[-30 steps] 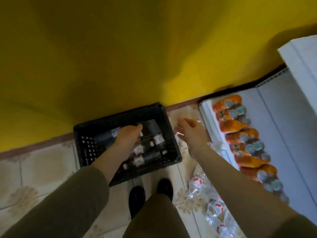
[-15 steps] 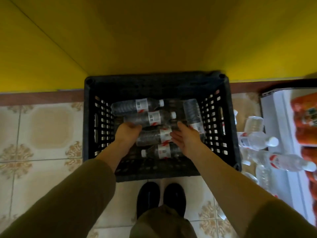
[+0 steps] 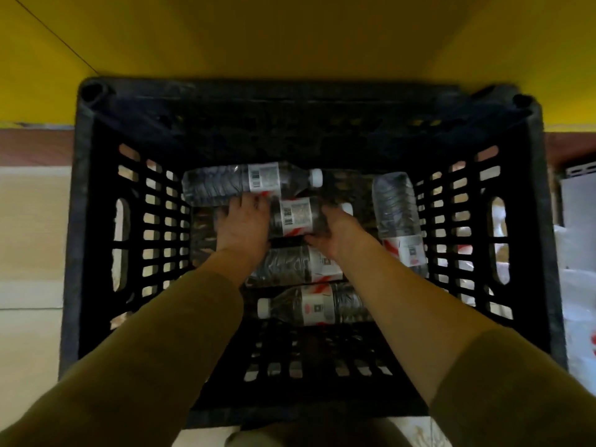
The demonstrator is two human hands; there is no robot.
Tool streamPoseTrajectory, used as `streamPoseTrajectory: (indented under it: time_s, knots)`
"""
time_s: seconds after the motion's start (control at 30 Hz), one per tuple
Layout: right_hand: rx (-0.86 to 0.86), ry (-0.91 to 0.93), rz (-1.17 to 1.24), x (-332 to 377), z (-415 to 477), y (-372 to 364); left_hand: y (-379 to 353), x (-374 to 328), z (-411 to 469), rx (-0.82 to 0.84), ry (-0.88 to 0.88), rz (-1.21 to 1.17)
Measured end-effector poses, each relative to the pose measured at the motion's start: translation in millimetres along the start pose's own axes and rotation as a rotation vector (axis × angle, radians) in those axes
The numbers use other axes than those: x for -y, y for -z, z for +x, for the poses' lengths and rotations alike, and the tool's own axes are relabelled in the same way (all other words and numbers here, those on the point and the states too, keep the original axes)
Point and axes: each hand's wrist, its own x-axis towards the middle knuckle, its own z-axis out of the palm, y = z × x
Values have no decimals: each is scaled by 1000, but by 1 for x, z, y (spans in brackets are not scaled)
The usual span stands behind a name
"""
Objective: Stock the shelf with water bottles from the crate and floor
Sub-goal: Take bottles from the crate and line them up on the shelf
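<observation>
A black slatted crate (image 3: 80, 221) fills the view, with several clear water bottles lying on its floor. Both my hands are deep inside it. My left hand (image 3: 242, 227) and my right hand (image 3: 335, 233) are closed around the two ends of one water bottle (image 3: 295, 216) with a white barcode label. Another bottle (image 3: 251, 182) lies just beyond it, touching my left fingertips. Two bottles (image 3: 296, 266) (image 3: 316, 304) lie nearer me between my forearms. One bottle (image 3: 398, 217) lies lengthwise along the right wall.
The crate stands against a yellow wall (image 3: 290, 37) with a brown skirting (image 3: 32, 146). Pale floor tiles (image 3: 29, 237) show at the left. At the far right edge a white shelf unit (image 3: 577, 201) and blurred bottles on the floor are partly visible.
The camera has dropped much closer to the crate. Both hands have pushed further in and closed on the second bottle from the back; my right hand came in from the floor bottles.
</observation>
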Motion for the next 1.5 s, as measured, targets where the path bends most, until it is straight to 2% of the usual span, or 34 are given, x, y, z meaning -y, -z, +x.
streamPoseTrajectory:
  time_s: [0.1,0.23,0.4,0.47,0.57,0.67,0.83,0.97,1.13,1.27,1.5]
  knots:
    - [36,-51,52,0,1,2,1,-1,5,29,-34,76]
    - [51,-36,40,4,-9,10,7,3,13,110,-12,-71]
    - [98,-31,-56,-2,-45,28,38,10,-18,164,-39,-382]
    - [91,-11,-84,-4,-74,35,58,13,-40,208,3,-504]
    - [98,30,-41,-3,-123,44,95,10,-82,345,118,-877]
    - [226,90,-1,5,-180,53,135,2,-129,504,122,-1221]
    - [447,170,-3,32,-272,68,199,-14,-183,698,-43,-1418]
    - [433,270,-25,63,-336,77,259,-29,-207,724,-179,-1431]
    - [384,418,-41,104,-411,93,335,-67,-235,601,-333,-1310]
    - [351,512,-16,135,-464,122,387,-110,-256,566,-442,-1302]
    - [110,562,-88,186,-537,211,448,-220,-282,592,-599,-1217]
